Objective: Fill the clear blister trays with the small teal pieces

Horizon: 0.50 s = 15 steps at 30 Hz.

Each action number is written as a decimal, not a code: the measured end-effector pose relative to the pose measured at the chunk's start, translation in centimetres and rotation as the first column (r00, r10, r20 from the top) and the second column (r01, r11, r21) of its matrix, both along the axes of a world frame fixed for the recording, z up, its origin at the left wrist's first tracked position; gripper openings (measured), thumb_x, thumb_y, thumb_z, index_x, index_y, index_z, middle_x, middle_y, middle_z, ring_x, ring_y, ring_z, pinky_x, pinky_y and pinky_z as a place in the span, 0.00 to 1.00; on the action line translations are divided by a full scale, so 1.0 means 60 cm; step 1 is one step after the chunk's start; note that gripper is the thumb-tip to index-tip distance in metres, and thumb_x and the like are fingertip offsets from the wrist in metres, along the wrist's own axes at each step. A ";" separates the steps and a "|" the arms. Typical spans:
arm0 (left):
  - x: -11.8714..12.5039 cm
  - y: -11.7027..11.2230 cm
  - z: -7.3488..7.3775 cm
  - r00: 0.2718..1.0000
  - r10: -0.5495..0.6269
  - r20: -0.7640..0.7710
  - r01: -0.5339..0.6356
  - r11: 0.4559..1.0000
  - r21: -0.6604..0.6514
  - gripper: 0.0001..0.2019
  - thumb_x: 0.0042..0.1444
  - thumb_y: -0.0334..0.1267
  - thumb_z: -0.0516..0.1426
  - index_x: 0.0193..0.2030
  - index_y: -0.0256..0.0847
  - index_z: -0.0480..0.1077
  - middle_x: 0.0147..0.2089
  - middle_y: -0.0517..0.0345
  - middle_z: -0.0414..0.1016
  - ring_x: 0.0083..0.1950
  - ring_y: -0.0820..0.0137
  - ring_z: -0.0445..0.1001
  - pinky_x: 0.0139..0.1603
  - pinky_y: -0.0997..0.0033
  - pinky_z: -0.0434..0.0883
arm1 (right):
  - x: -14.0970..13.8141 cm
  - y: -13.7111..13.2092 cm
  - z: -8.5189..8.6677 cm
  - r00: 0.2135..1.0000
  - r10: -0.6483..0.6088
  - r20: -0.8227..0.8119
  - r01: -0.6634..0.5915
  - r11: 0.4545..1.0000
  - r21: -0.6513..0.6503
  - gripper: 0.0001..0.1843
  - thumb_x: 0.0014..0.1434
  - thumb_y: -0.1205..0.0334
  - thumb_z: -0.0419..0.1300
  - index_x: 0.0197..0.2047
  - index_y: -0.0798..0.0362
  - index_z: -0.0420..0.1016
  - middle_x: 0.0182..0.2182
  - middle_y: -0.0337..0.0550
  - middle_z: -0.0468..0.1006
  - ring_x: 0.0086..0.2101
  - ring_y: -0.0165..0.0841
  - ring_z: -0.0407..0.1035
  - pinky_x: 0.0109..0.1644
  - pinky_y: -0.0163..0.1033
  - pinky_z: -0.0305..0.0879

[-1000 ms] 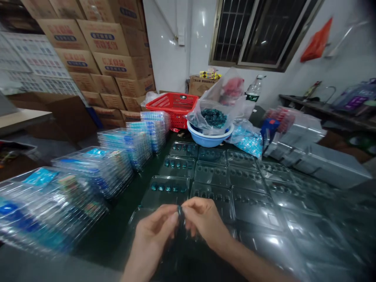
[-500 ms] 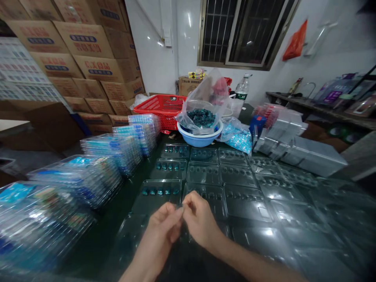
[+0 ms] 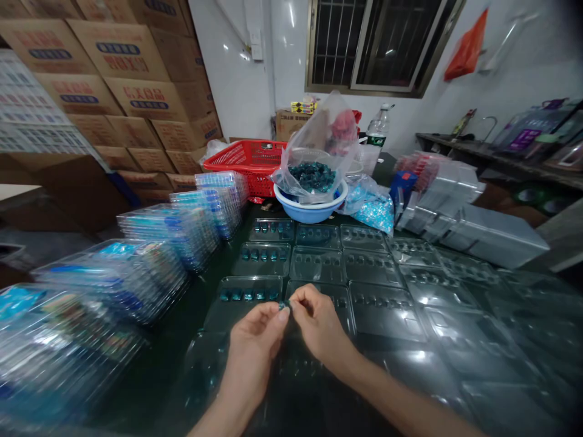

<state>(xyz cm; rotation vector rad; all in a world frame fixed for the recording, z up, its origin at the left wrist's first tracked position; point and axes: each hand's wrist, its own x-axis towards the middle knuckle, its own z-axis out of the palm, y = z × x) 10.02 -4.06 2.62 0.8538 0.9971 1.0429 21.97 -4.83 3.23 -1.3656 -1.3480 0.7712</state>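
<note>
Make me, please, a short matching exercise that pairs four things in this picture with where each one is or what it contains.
1. Small teal piece
2. Blue basin
3. Red basket
4. Orange bag

A. Hanging to the right of the window
B. At the fingertips of the left hand and right hand
C. To the left of the basin
D. Contains a clear bag with dark teal pieces

Pairs: 1-B, 2-D, 3-C, 4-A
</note>
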 end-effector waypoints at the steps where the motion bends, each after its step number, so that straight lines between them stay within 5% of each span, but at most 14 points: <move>1: 0.003 0.004 0.003 1.000 -0.021 0.018 0.021 1.000 -0.007 0.07 0.46 0.37 0.60 0.29 0.37 0.67 0.20 0.66 0.61 0.19 0.83 0.57 0.17 0.83 0.52 | 0.000 0.003 -0.001 1.000 -0.009 -0.012 0.009 1.000 -0.003 0.07 0.53 0.70 0.50 0.25 0.55 0.64 0.23 0.36 0.65 0.26 0.27 0.60 0.31 0.32 0.57; 6: 0.025 0.031 0.029 0.954 -0.229 0.192 0.267 0.942 -0.204 0.09 0.50 0.39 0.57 0.26 0.35 0.65 0.19 0.65 0.59 0.17 0.83 0.55 0.13 0.83 0.45 | 0.012 0.015 -0.001 0.995 -0.074 -0.074 0.072 0.997 -0.024 0.07 0.52 0.69 0.50 0.24 0.54 0.61 0.21 0.34 0.62 0.24 0.26 0.59 0.28 0.32 0.56; 12: 0.057 0.067 0.038 0.876 -0.201 0.439 0.416 0.775 -0.475 0.06 0.53 0.34 0.54 0.29 0.33 0.64 0.22 0.62 0.60 0.16 0.84 0.55 0.11 0.85 0.46 | 0.056 0.011 -0.013 0.931 0.057 -0.362 -0.123 0.979 -0.164 0.10 0.56 0.67 0.45 0.28 0.55 0.64 0.21 0.35 0.63 0.21 0.25 0.58 0.23 0.30 0.55; 15: 0.073 0.085 0.034 0.885 -0.214 0.413 0.416 0.760 -0.499 0.06 0.53 0.36 0.54 0.29 0.35 0.63 0.21 0.64 0.58 0.16 0.84 0.55 0.11 0.86 0.45 | 0.079 0.015 -0.013 0.983 -0.003 -0.186 -0.005 0.999 -0.039 0.09 0.55 0.64 0.50 0.40 0.54 0.67 0.30 0.40 0.67 0.25 0.27 0.61 0.26 0.32 0.59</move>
